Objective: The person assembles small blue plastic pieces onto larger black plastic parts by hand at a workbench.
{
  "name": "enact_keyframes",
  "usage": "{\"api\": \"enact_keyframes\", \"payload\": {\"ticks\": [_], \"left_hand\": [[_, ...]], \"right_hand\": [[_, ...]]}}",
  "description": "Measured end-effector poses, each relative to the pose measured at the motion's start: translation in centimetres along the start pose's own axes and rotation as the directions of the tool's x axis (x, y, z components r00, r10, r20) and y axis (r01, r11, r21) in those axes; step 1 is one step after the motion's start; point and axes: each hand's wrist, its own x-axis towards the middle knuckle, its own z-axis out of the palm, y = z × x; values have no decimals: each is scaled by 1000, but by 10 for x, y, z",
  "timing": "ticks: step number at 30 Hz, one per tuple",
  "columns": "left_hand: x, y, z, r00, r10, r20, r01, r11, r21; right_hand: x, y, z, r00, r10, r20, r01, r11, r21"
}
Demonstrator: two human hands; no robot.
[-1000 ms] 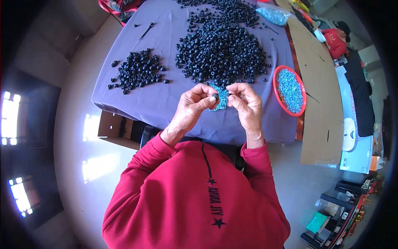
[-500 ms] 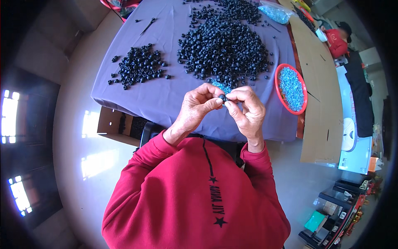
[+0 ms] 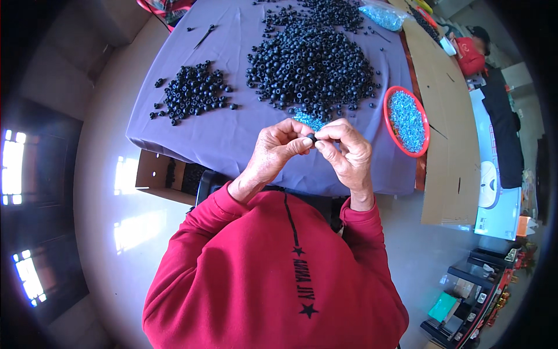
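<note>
Between the thumb and fingers of my left hand (image 3: 275, 144) is a small black round piece (image 3: 311, 138), ball-like, of the same sort as those heaped beyond. My right hand (image 3: 347, 149) is pinched at the right side of that piece, thumb below and finger above. Whatever its fingertips hold is too small to make out. Just past my fingertips lies a little patch of light-blue bits (image 3: 310, 120). Behind it rises a large heap of black round pieces (image 3: 311, 67), many showing a hole. A smaller heap of black pieces (image 3: 195, 92) sits to the left.
A red oval basin (image 3: 428, 136) of blue bits stands at the table's right side. The table wears a purple cloth (image 3: 174, 136). Small scissors (image 3: 205, 36) lie far left, a clear bag of blue bits (image 3: 383, 17) far right. Cardboard (image 3: 444, 168) flanks the table; another person (image 3: 469, 55) is beyond.
My right thumb and finger have shifted slightly at the black piece, which looks turned a little. My left hand keeps its grip. The whole view has shifted slightly.
</note>
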Motion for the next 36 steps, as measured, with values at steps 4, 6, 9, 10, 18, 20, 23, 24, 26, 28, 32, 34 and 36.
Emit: {"api": "enact_keyframes", "payload": {"ticks": [4,6,9,10,18,20,23,24,26,28,32,34,36], "left_hand": [[1,-2,0,1000,-5,-6,5,1000,-26],[1,-3,0,1000,-3,-3,3,1000,-21],[1,-6,0,1000,15,-4,-15,1000,-22],[1,-7,0,1000,23,-2,-23,999,-28],[-3,-10,5,985,173,-23,-166,970,177],[-2,-11,5,981,192,-34,-182,965,190],[-2,-13,2,997,64,-48,-61,996,59],[-2,-16,1,997,66,-48,-63,996,59],[-2,-25,-4,998,-19,-64,13,996,-86],[-4,-28,-5,994,-73,-77,66,993,-98],[-10,-32,-8,987,-136,-80,127,987,-102],[-14,-34,-8,988,-139,-66,134,988,-80],[-16,-34,-8,991,-125,-50,120,990,-79]], "right_hand": [[-7,-2,7,976,190,-108,-181,979,88],[-8,2,7,979,170,-110,-161,983,84],[-10,5,6,986,126,-107,-120,991,63],[-10,6,5,989,104,-102,-99,994,46],[-12,5,8,989,64,-133,-72,996,-60],[-12,5,10,986,76,-147,-85,995,-60],[-14,6,17,981,-57,-187,14,974,-228],[-15,8,21,970,-121,-211,52,951,-304],[-21,10,28,959,-160,-236,59,921,-385],[-28,16,32,958,-158,-238,48,910,-411],[-36,15,35,963,-4,-271,-67,965,-252],[-39,17,32,965,20,-262,-75,976,-202],[-42,18,32,967,43,-253,-84,984,-155]]}}
